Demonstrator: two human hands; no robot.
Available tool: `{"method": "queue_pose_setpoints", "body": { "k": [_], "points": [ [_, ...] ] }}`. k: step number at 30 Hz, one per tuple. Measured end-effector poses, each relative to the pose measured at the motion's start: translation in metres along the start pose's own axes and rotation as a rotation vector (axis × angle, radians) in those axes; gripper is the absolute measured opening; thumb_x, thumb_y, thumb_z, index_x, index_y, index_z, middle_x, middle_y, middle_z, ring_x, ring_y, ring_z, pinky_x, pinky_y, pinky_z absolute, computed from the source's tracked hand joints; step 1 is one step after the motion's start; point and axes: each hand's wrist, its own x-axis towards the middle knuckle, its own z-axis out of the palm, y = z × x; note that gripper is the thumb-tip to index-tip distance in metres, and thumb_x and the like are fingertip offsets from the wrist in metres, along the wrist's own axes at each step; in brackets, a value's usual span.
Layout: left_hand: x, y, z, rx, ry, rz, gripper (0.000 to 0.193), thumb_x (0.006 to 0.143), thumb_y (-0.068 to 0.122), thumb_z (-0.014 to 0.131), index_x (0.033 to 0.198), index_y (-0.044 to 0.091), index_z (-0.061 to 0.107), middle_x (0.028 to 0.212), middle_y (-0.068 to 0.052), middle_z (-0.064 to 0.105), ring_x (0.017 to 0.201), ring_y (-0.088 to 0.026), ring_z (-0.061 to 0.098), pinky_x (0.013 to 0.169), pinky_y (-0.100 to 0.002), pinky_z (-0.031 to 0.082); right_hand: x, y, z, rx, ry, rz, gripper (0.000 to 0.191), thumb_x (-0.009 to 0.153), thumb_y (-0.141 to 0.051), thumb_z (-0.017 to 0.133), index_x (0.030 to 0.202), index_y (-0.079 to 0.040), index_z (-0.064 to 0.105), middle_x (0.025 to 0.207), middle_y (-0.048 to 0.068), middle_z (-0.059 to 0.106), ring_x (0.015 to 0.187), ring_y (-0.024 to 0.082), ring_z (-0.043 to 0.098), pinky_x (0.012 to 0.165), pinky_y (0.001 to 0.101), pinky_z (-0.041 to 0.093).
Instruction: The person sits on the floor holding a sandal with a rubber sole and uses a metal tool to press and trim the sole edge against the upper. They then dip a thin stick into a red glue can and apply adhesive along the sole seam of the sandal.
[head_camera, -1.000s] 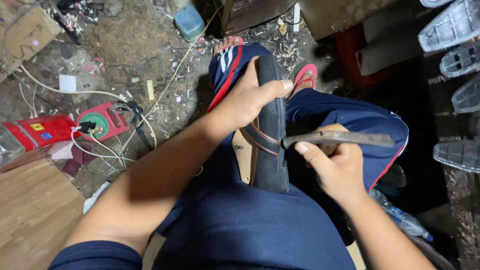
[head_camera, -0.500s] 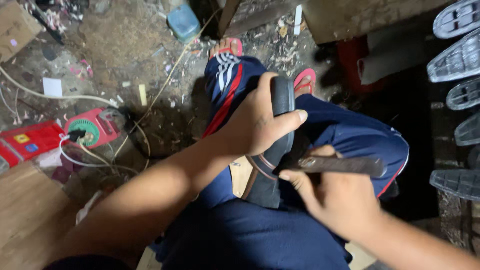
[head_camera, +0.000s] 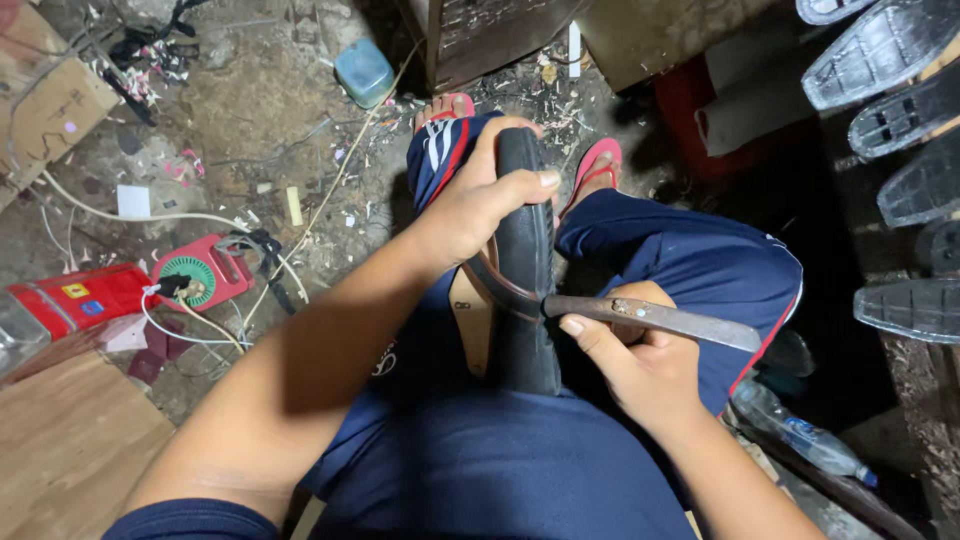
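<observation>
A black sandal (head_camera: 526, 250) with a tan insole and a brown strap stands on edge on my lap, toe pointing away from me. My left hand (head_camera: 480, 205) grips its upper part, fingers wrapped over the sole edge. My right hand (head_camera: 630, 355) holds a long rusty metal tool (head_camera: 650, 318), whose tip meets the strap at the sandal's side. I sit in dark blue trousers, red flip-flops on my feet.
A red electric tool (head_camera: 200, 275) with white cables lies on the dirty floor at left, near a wooden board (head_camera: 70, 450). Several black shoe soles (head_camera: 900, 130) hang at right. A light blue container (head_camera: 363, 70) sits far ahead, a plastic bottle (head_camera: 800, 430) by my right knee.
My left hand has turned the sandal more on edge and shifted its grip toward the toe. The metal tool has come against the strap.
</observation>
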Motion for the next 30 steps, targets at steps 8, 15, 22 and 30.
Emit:
{"method": "queue_pose_setpoints", "body": {
  "k": [8, 15, 22, 30],
  "points": [
    [0.012, -0.004, -0.001, 0.128, 0.136, 0.149, 0.045, 0.098, 0.026, 0.064, 0.133, 0.007, 0.045, 0.099, -0.005, 0.057, 0.084, -0.013, 0.058, 0.073, -0.030, 0.052, 0.019, -0.001, 0.020, -0.049, 0.116, -0.176, 0.029, 0.089, -0.008, 0.084, 0.098, -0.006, 0.057, 0.082, -0.002, 0.060, 0.069, 0.004, 0.050, 0.062, 0.0208, 0.041],
    [0.012, 0.006, 0.000, 0.277, 0.195, 0.101, 0.052, 0.094, 0.028, 0.065, 0.135, 0.005, 0.044, 0.095, -0.004, 0.058, 0.086, -0.012, 0.057, 0.077, -0.029, 0.051, 0.041, -0.006, 0.032, -0.013, 0.202, -0.161, 0.030, 0.088, -0.007, 0.084, 0.100, -0.005, 0.057, 0.084, 0.000, 0.064, 0.069, 0.003, 0.054, 0.062, 0.0197, 0.044],
    [0.015, 0.009, 0.003, 0.243, 0.249, 0.052, 0.051, 0.091, 0.028, 0.065, 0.133, 0.006, 0.045, 0.094, -0.005, 0.060, 0.086, -0.013, 0.059, 0.077, -0.031, 0.052, 0.081, -0.030, 0.021, -0.274, 0.153, -0.115, 0.035, 0.086, -0.015, 0.088, 0.096, -0.005, 0.055, 0.077, -0.002, 0.058, 0.068, 0.004, 0.050, 0.060, 0.0221, 0.043],
    [0.018, 0.020, -0.003, 0.032, 0.230, 0.078, 0.035, 0.105, 0.032, 0.051, 0.108, -0.003, 0.057, 0.103, -0.010, 0.073, 0.077, -0.015, 0.056, 0.072, -0.032, 0.048, 0.075, -0.031, 0.000, -0.056, 0.009, 0.099, 0.029, 0.083, -0.016, 0.085, 0.091, -0.006, 0.058, 0.073, -0.004, 0.058, 0.063, 0.004, 0.049, 0.056, 0.0229, 0.039]
  ]
}}
